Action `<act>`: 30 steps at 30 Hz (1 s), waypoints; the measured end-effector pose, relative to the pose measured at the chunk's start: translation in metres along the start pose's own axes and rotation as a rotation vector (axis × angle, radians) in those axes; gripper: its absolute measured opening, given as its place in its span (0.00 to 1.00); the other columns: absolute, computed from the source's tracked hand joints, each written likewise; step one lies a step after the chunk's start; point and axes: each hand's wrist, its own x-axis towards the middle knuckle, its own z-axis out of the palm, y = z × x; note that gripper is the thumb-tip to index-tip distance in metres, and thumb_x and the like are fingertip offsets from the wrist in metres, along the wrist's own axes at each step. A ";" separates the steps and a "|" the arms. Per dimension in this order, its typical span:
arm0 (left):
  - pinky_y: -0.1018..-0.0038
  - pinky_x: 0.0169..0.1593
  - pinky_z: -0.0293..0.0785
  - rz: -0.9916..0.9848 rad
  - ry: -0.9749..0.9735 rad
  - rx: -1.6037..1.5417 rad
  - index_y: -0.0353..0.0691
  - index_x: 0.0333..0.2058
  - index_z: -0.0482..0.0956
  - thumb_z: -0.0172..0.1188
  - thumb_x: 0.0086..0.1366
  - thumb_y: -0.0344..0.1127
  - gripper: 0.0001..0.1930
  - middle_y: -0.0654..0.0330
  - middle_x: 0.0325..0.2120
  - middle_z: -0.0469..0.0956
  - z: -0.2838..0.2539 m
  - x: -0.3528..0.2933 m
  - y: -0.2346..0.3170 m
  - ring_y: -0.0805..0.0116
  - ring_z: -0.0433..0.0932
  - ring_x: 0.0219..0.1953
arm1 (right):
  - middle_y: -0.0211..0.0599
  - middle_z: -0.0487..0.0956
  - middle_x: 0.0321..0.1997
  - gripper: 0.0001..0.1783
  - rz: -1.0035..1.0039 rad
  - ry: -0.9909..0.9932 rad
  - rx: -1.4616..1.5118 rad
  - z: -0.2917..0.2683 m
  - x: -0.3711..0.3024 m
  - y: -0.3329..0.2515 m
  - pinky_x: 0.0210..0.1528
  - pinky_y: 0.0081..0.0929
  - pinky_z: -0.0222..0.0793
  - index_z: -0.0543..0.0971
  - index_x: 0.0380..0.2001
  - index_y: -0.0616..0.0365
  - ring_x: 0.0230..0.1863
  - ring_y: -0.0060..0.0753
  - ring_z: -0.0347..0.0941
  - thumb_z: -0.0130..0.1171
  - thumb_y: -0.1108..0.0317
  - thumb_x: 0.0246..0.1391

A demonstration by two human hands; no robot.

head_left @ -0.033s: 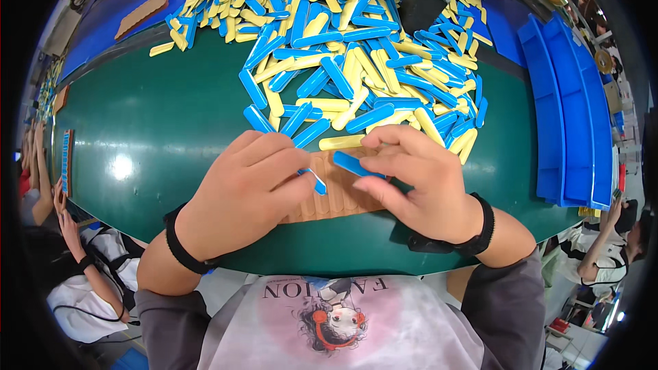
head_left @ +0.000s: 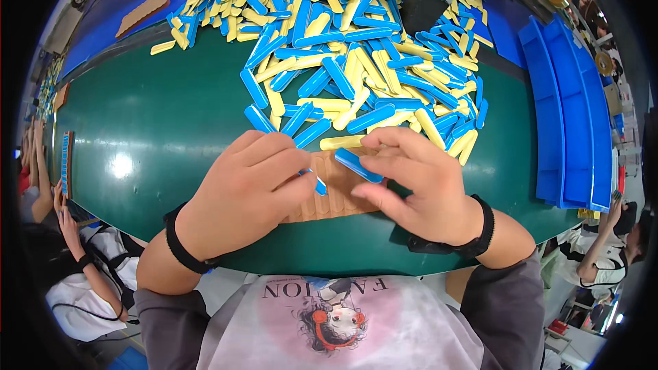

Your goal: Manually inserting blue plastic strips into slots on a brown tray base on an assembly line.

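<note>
We've got the left hand (head_left: pixel 243 181) pinched on a blue strip (head_left: pixel 319 186); right hand (head_left: pixel 430 185) part-spread at a second blue strip (head_left: pixel 356 166), can't tell if gripped. Grooved brown tray (head_left: pixel 336 195) below both, strip pile (head_left: pixel 353 72) beyond.

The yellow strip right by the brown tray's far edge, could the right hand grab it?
Probably yes: the yellow strip lies close to the right hand, with nothing visible on top, though that hand is at a blue strip now.
</note>
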 end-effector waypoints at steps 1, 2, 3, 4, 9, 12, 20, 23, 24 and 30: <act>0.68 0.38 0.70 -0.009 0.006 -0.002 0.40 0.28 0.77 0.60 0.45 0.27 0.07 0.61 0.29 0.75 0.001 -0.002 -0.001 0.61 0.74 0.33 | 0.44 0.76 0.45 0.16 -0.006 0.012 0.032 0.001 0.000 -0.002 0.33 0.23 0.74 0.79 0.37 0.62 0.36 0.36 0.77 0.70 0.75 0.41; 0.67 0.37 0.71 -0.042 -0.053 -0.002 0.40 0.28 0.77 0.60 0.46 0.28 0.08 0.61 0.29 0.75 0.001 -0.005 -0.004 0.60 0.75 0.33 | 0.47 0.75 0.46 0.17 -0.093 -0.043 -0.069 0.001 0.001 -0.004 0.34 0.24 0.75 0.78 0.37 0.66 0.37 0.38 0.77 0.70 0.74 0.41; 0.66 0.37 0.72 -0.074 -0.111 -0.003 0.40 0.29 0.77 0.60 0.46 0.28 0.08 0.60 0.29 0.75 0.001 -0.007 -0.005 0.59 0.75 0.33 | 0.47 0.75 0.46 0.17 -0.096 -0.053 -0.068 0.003 0.000 -0.004 0.34 0.24 0.75 0.78 0.37 0.66 0.37 0.38 0.77 0.70 0.74 0.41; 0.66 0.37 0.72 -0.082 -0.106 0.000 0.40 0.29 0.77 0.60 0.46 0.28 0.08 0.60 0.29 0.75 0.001 -0.008 -0.001 0.59 0.75 0.33 | 0.48 0.75 0.45 0.17 -0.181 -0.143 -0.169 0.005 -0.004 -0.006 0.33 0.25 0.75 0.77 0.36 0.69 0.37 0.39 0.77 0.69 0.73 0.41; 0.66 0.35 0.74 -0.264 -0.137 0.042 0.36 0.32 0.77 0.59 0.48 0.28 0.09 0.58 0.28 0.76 0.005 -0.011 0.011 0.57 0.76 0.30 | 0.49 0.74 0.40 0.13 -0.346 -0.248 -0.368 0.019 -0.011 -0.012 0.34 0.32 0.72 0.75 0.31 0.72 0.35 0.42 0.72 0.63 0.76 0.40; 0.67 0.34 0.74 -0.099 -0.050 0.033 0.33 0.32 0.76 0.57 0.50 0.27 0.09 0.56 0.29 0.76 0.008 -0.010 0.013 0.59 0.76 0.30 | 0.45 0.75 0.39 0.13 -0.282 -0.203 -0.389 0.013 -0.009 -0.011 0.36 0.32 0.70 0.75 0.30 0.68 0.34 0.41 0.70 0.60 0.78 0.35; 0.72 0.32 0.73 0.055 -0.274 0.151 0.31 0.35 0.76 0.57 0.49 0.29 0.13 0.50 0.36 0.79 0.012 -0.019 0.033 0.64 0.76 0.28 | 0.38 0.75 0.34 0.14 -0.290 -0.143 -0.390 -0.004 0.008 0.019 0.33 0.30 0.69 0.78 0.29 0.63 0.33 0.40 0.70 0.60 0.77 0.32; 0.74 0.30 0.75 0.065 -0.320 0.136 0.29 0.34 0.77 0.58 0.48 0.30 0.14 0.43 0.36 0.79 0.006 -0.018 0.031 0.63 0.78 0.25 | 0.41 0.75 0.37 0.16 -0.512 -0.165 -0.175 0.006 0.014 0.019 0.33 0.30 0.70 0.78 0.32 0.64 0.33 0.41 0.72 0.62 0.74 0.33; 0.73 0.32 0.75 0.063 -0.346 0.109 0.29 0.33 0.77 0.58 0.49 0.31 0.13 0.44 0.38 0.79 0.004 -0.016 0.029 0.64 0.78 0.27 | 0.42 0.76 0.40 0.18 -0.524 -0.225 -0.222 0.009 0.013 0.022 0.36 0.31 0.71 0.78 0.33 0.65 0.36 0.41 0.72 0.63 0.73 0.33; 0.70 0.42 0.73 -0.004 -0.345 -0.099 0.35 0.38 0.78 0.57 0.55 0.31 0.12 0.55 0.45 0.78 0.005 -0.016 0.000 0.63 0.78 0.42 | 0.41 0.74 0.45 0.19 -0.389 -0.177 -0.357 0.019 0.014 0.019 0.42 0.34 0.70 0.79 0.36 0.65 0.43 0.43 0.70 0.63 0.74 0.34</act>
